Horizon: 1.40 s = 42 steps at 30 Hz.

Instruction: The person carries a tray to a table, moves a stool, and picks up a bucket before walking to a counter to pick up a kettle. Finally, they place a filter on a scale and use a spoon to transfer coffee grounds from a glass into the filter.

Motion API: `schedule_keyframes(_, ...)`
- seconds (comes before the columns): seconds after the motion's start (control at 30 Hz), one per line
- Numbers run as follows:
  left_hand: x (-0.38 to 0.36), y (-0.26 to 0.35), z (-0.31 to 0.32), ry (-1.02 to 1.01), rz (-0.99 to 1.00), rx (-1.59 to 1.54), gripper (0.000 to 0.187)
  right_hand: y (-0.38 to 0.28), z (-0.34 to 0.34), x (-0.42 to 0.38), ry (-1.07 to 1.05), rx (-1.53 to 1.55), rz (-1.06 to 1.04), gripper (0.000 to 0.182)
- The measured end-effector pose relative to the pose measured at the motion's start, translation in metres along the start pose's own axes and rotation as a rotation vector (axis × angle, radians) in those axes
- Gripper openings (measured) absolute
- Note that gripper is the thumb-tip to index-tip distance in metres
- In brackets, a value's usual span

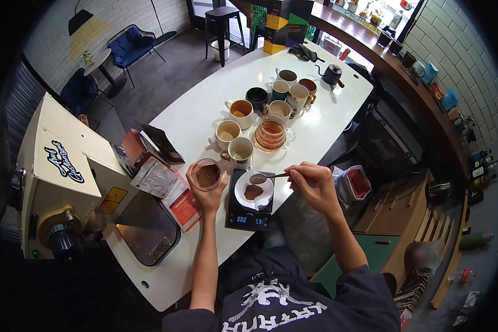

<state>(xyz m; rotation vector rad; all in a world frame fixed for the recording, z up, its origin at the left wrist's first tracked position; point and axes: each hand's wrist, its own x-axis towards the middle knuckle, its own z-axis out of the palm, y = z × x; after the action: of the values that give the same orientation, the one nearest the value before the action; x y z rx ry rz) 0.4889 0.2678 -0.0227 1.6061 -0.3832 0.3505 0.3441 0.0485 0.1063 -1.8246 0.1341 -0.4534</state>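
My left hand (211, 193) is wrapped round a clear glass (207, 174) with brown coffee grounds in it. Between the fingers of my right hand (314, 185) is the handle of a spoon (258, 179); its bowl hangs over a white paper filter (242, 195). A small heap of coffee grounds (253, 192) lies in that filter. Beneath it is a black digital scale (235, 219), its lit display reading 5.9 on the right. Whether anything stands between filter and scale is hidden.
Several mugs (241, 150) and a glass server (270, 133) of amber liquid stand just beyond the scale. A cream coffee grinder (66, 166) is at left, near coffee bags (159, 178) and a metal tray (148, 229). A gooseneck kettle (332, 74) sits farther back on the white table (193, 110).
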Motion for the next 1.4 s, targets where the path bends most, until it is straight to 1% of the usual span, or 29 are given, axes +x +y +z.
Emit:
schedule_keyframes(0.13,0.000,-0.001,0.000,-0.003,-0.009,-0.002,0.081,-0.010,-0.002,0.003,0.015,-0.021,-0.014,0.014)
schedule_keyframes(0.23,0.000,-0.002,-0.001,0.003,-0.011,0.026,0.080,-0.015,-0.002,0.005,-0.014,-0.031,-0.043,0.014)
schedule_keyframes(0.3,-0.001,-0.001,-0.001,0.004,-0.016,0.017,0.080,-0.015,-0.002,0.006,-0.080,-0.123,-0.122,0.013)
schedule_keyframes(0.33,-0.001,-0.001,-0.001,0.004,-0.020,0.007,0.080,-0.017,-0.001,0.006,-0.082,-0.122,-0.123,0.013)
schedule_keyframes(0.4,0.000,-0.002,0.000,0.005,-0.015,0.005,0.080,-0.020,0.002,0.008,-0.016,-0.161,-0.187,0.013)
schedule_keyframes(0.53,0.000,-0.002,-0.001,-0.002,-0.008,0.007,0.080,-0.021,0.005,0.011,-0.011,-0.160,-0.223,0.012)
schedule_keyframes(0.63,0.000,-0.001,-0.001,0.000,-0.031,-0.017,0.080,-0.024,0.007,0.014,-0.003,-0.141,-0.163,0.013)
schedule_keyframes(0.7,0.000,-0.001,0.000,0.004,-0.026,-0.005,0.080,-0.017,0.010,0.015,0.093,0.077,-0.041,0.016)
schedule_keyframes(0.73,0.000,-0.001,-0.001,0.005,-0.021,0.007,0.080,-0.017,0.011,0.017,0.090,0.078,-0.041,0.016)
schedule_keyframes(0.8,-0.001,0.000,0.000,0.010,-0.018,0.008,0.080,-0.017,0.011,0.019,0.175,0.167,0.044,0.019)
schedule_keyframes(0.93,-0.001,0.000,0.000,0.005,-0.016,-0.010,0.080,-0.014,0.017,0.029,0.205,0.303,0.051,0.020)
schedule_keyframes(1.0,0.000,-0.001,-0.001,0.004,-0.005,0.001,0.080,-0.014,0.026,0.034,0.192,0.301,0.051,0.020)
schedule_keyframes(1.13,0.001,0.001,-0.001,-0.007,0.008,-0.022,0.079,-0.014,0.050,0.044,0.096,0.306,0.023,0.019)
schedule_keyframes(1.17,0.001,0.002,0.001,0.015,-0.047,-0.113,0.080,-0.014,0.061,0.049,0.045,0.247,0.007,0.017)
schedule_keyframes(1.2,0.001,0.003,0.002,0.018,-0.045,-0.112,0.080,-0.012,0.070,0.052,-0.001,0.186,-0.008,0.016)
schedule_keyframes(1.3,0.000,0.003,0.000,0.020,-0.053,-0.067,0.082,-0.011,0.088,0.058,-0.058,-0.094,-0.244,0.011)
schedule_keyframes(1.33,0.000,0.001,0.000,0.022,-0.049,-0.069,0.083,-0.016,0.093,0.058,-0.060,-0.125,-0.296,0.011)
schedule_keyframes(1.4,-0.001,-0.004,-0.003,0.030,-0.044,-0.067,0.084,-0.017,0.099,0.058,-0.146,-0.216,-0.341,0.012)
